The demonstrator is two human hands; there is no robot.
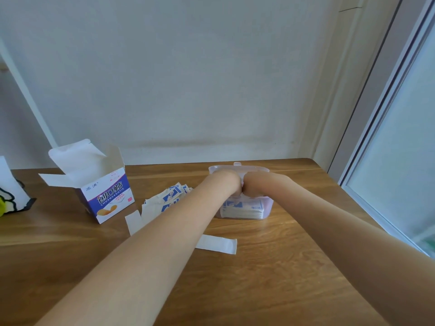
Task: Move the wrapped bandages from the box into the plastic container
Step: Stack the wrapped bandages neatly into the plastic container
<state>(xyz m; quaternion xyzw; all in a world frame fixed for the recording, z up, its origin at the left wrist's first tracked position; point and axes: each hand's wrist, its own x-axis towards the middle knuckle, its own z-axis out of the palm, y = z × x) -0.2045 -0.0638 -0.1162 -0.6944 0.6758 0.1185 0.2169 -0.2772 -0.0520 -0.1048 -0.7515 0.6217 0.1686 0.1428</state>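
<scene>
Pale wall closes off the far side of a wooden bench, with a window frame running down the right. Near the far edge sits the plastic container, translucent, its lid hinged back behind it, and a flat stack of wrapped bandages shows through its near wall. Both hands reach down into it from above: the left hand and the right hand meet knuckle to knuckle over the opening, fingers hidden below the rim, so I cannot tell whether either grip is spread, pressed flat on the stack, or pinching wrappers. Left of the container, a loose heap of bandages lies on the bench, partly under the left forearm, and 2 stray strips lie apart nearer the camera. The box stands at the far left, flaps open; its inside is out of sight. The likeliest trouble, as I judge it, is the light container sliding or tipping toward the far edge if the hands push down unevenly. The left forearm could also sweep the heap and scatter wrappers off the bench when it draws back. Slick wrappers may fan out and ride over the rim if the stack is overfilled. The 2 stray strips are easy to overlook.
</scene>
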